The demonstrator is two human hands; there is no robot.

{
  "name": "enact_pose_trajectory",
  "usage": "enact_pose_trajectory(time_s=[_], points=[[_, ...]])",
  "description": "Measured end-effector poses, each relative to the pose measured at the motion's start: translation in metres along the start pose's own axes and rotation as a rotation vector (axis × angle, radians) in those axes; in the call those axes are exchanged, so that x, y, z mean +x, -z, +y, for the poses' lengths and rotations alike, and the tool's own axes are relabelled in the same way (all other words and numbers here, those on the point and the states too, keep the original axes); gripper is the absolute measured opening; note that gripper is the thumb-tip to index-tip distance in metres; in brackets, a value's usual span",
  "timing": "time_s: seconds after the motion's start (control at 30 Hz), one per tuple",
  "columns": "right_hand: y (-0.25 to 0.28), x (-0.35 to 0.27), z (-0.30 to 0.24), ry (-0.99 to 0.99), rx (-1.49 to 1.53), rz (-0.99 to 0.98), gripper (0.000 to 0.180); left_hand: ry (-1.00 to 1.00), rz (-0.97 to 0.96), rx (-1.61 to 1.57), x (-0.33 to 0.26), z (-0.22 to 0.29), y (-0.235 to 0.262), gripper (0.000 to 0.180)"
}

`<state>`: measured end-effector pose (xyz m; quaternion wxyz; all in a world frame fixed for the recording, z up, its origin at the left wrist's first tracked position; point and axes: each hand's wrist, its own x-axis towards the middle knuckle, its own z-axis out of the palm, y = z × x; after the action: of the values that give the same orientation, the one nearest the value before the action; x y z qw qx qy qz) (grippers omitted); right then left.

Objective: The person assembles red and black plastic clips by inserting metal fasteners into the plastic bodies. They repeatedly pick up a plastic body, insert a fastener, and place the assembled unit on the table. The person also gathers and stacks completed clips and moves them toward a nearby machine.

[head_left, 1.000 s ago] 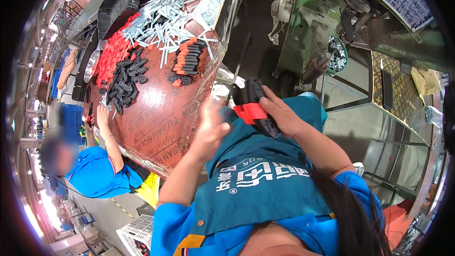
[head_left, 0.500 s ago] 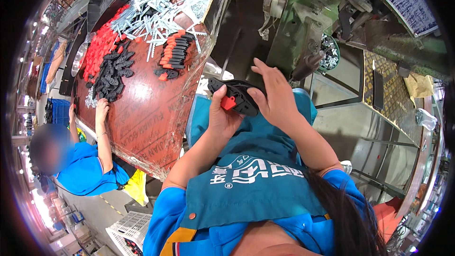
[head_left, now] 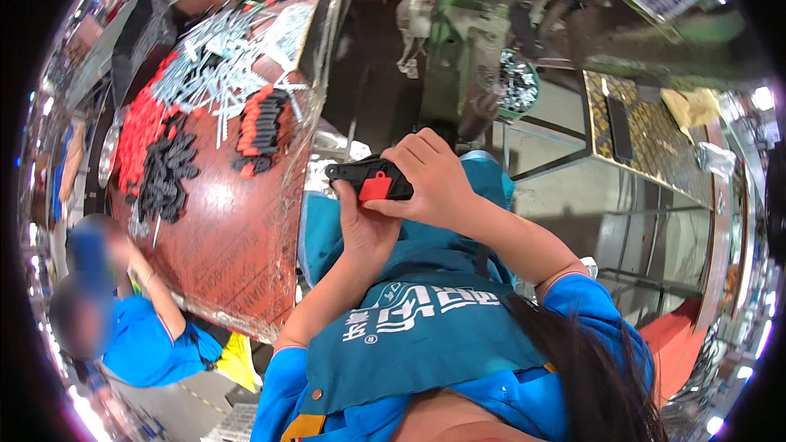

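Above my lap I hold a black plastic part (head_left: 354, 172) with a red tab (head_left: 376, 188) on its near side. My left hand (head_left: 368, 221) grips it from below, thumb up against its left end. Wrapped over the top and right end is my right hand (head_left: 438, 180), its thumb across the near side below the red tab. My fingers hide the right end and underside of the part.
On the reddish table (head_left: 221, 254) at left lie silver metal strips (head_left: 213, 65), red pieces (head_left: 141, 131), black pieces (head_left: 166, 176) and a row of black-and-red parts (head_left: 262, 123). A co-worker's arm (head_left: 160, 299) is beside it. A green machine (head_left: 458, 57) stands ahead, near a tub (head_left: 524, 98) of small metal pieces.
My right hand has closed over the black part, its fingers raised before. The part has turned and its red tab faces me more. The co-worker's hand has left the black pieces.
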<state>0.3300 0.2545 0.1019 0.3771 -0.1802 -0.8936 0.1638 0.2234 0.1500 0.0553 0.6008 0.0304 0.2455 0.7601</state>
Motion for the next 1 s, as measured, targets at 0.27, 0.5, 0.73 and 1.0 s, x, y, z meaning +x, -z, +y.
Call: enact_pose_trajectory(time_s=[0.27,0.5,0.73,1.0], points=[[0.104,0.007,0.019,-0.135,-0.299,0.223,0.047,0.152,-0.031,-0.080,0.002,0.013,-0.005,0.044],[0.133,0.026,0.053,-0.073,-0.434,0.239,0.047,0.116,-0.042,-0.097,0.002,0.019,0.000,0.042],[0.121,0.027,0.061,-0.260,-0.266,0.078,0.049,0.098,-0.031,-0.080,-0.002,0.027,-0.006,0.042],[0.118,0.016,0.063,-0.298,-0.114,0.163,0.050,0.084,-0.033,-0.065,0.004,0.033,-0.012,0.054]])
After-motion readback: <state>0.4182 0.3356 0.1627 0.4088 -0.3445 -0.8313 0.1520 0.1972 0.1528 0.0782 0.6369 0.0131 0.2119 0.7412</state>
